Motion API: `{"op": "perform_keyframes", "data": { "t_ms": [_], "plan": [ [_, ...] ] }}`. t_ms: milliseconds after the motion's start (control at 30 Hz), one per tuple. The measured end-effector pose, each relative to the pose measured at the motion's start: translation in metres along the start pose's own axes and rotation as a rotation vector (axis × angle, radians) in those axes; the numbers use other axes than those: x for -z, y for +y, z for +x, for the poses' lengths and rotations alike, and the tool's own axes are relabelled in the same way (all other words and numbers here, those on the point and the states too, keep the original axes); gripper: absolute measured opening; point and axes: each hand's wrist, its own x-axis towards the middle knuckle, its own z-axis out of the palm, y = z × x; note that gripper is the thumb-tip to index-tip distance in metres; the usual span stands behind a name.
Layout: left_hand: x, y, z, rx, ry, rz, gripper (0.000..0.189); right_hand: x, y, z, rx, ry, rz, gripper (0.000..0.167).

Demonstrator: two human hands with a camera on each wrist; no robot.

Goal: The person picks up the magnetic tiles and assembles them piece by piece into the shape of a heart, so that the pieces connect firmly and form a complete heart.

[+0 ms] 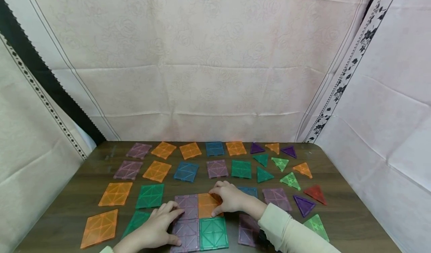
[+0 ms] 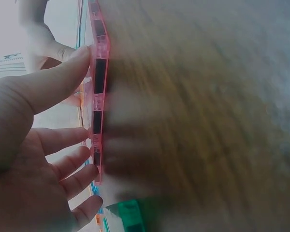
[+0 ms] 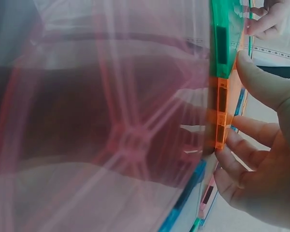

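Note:
Four translucent magnetic tiles lie edge to edge as a block at the table's near middle: an upper purple tile (image 1: pixel 187 207), a lower purple tile (image 1: pixel 186 235), a green tile (image 1: pixel 214 233) and an orange tile (image 1: pixel 204 205). My right hand (image 1: pixel 230 197) holds the orange tile from above, thumb near its lower edge and fingertips around its far and right edges. Fairly straight fingers of my left hand (image 1: pixel 156 225) rest along the left side of the purple tiles. In the left wrist view, its thumb (image 2: pixel 63 79) touches a pinkish tile edge (image 2: pixel 100 82).
Loose square tiles lie in rows to the left and behind, including an orange square (image 1: pixel 100 228) and a green square (image 1: pixel 149 196). Triangles, such as a red triangle (image 1: pixel 315 194), spread at the right. A purple square (image 1: pixel 248 230) lies beside the right forearm. White cloth (image 1: pixel 215 58) surrounds the table.

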Motion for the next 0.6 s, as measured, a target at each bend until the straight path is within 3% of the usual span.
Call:
{"op": "perform_keyframes", "data": {
  "t_ms": [400,600],
  "plan": [
    [0.0,0.0,0.0,0.0,0.002,0.004,0.082,0.006,0.004,-0.004,0.016,-0.007,0.037,0.066],
    [0.0,-0.001,0.0,-0.003,0.001,0.007,0.083,0.02,0.013,-0.022,0.012,0.024,0.104,0.069]
  ]
}}
